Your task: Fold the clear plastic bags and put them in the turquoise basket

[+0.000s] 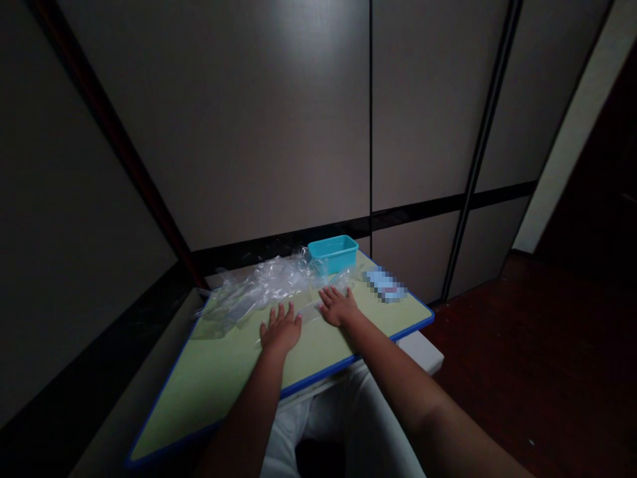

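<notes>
A paneled cabinet (279, 133) backs a green table (213, 372) with blue edging, on which crumpled clear plastic (279, 279) lies along the far side, its right end against a turquoise bin (343, 261). The left hand (281, 330) and right hand (338, 307) are positioned palm down, fingers spread, at the near margin of the plastic; exact fingertip contact cannot be determined. A pixelated light-blue item (385, 285) lies right of the right hand.

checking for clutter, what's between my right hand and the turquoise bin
Clear crumpled plastic lies between the right hand and the turquoise bin, as the head view shows.
</notes>
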{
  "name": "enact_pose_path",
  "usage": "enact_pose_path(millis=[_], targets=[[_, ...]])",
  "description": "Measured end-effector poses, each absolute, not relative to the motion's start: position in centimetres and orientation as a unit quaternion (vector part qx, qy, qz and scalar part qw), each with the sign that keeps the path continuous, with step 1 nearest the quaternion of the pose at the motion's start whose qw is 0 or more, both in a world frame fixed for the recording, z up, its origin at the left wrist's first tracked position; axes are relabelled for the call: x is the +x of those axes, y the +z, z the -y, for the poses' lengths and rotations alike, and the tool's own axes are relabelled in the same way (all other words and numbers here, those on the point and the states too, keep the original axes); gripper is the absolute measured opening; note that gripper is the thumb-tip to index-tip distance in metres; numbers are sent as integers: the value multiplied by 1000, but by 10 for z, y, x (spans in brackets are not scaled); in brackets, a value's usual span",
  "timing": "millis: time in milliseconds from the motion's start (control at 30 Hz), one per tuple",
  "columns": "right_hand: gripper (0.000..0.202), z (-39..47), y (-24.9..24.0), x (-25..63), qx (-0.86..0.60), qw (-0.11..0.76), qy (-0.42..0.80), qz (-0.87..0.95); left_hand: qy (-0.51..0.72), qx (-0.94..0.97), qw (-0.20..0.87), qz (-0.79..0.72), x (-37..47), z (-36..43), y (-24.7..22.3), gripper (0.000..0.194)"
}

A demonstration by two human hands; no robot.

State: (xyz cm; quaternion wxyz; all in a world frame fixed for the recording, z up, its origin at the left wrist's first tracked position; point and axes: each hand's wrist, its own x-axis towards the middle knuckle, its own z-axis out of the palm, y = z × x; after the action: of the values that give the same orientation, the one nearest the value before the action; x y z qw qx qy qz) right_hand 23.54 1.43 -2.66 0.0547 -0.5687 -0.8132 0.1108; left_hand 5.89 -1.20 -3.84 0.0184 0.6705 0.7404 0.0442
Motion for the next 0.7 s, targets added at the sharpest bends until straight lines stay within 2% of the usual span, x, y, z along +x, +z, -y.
enact_pose_path(millis=[333,500,567,700], targets=[[59,-13,-26,237,-579,24,88,810,63,627,22,-776,39,28,-37,73],[58,-14,-28,236,-580,34,85,809,73,609,-10,-790,61,36,-27,77],[57,-14,-29,238,-577,38,85,811,94,659,-16,-746,84,38,-23,73],[56,-15,-32,240,-568,36,85,818,125,776,46,-616,139,37,-19,65]])
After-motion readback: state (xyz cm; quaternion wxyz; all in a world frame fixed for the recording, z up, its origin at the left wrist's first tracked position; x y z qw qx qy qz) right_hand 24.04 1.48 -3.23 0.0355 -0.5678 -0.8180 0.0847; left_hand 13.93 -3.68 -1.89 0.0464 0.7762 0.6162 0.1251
